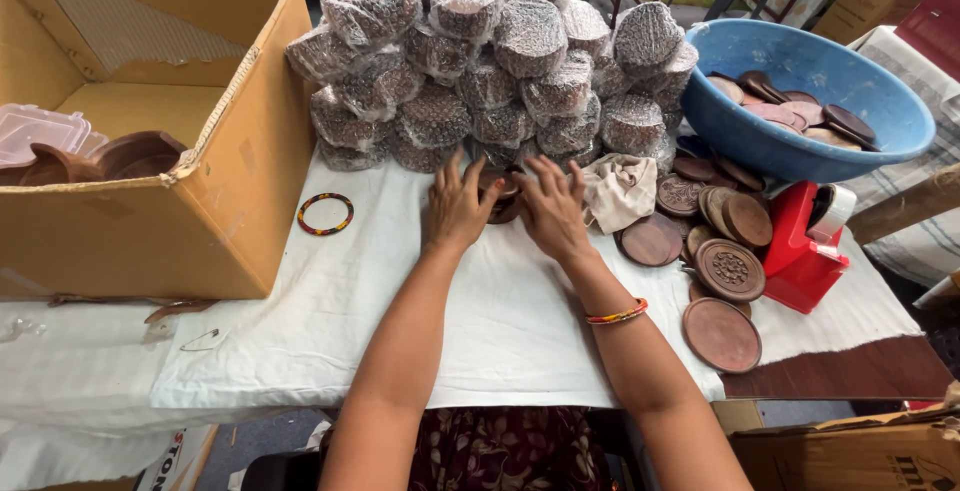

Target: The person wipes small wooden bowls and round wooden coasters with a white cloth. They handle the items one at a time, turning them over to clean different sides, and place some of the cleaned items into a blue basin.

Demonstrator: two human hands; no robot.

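Both hands, left hand [457, 209] and right hand [552, 209], cup a round wooden piece [499, 194], fingers clamped to steady it; wrapped bundles [490, 61] are stacked at twelve o'clock.

Wrapped bundles [480, 61] wall the back; near cloth [500, 331] lies open.

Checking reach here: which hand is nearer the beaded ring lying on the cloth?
Left. The left hand lies just right of the beaded ring; the right hand is farther right, beyond it.
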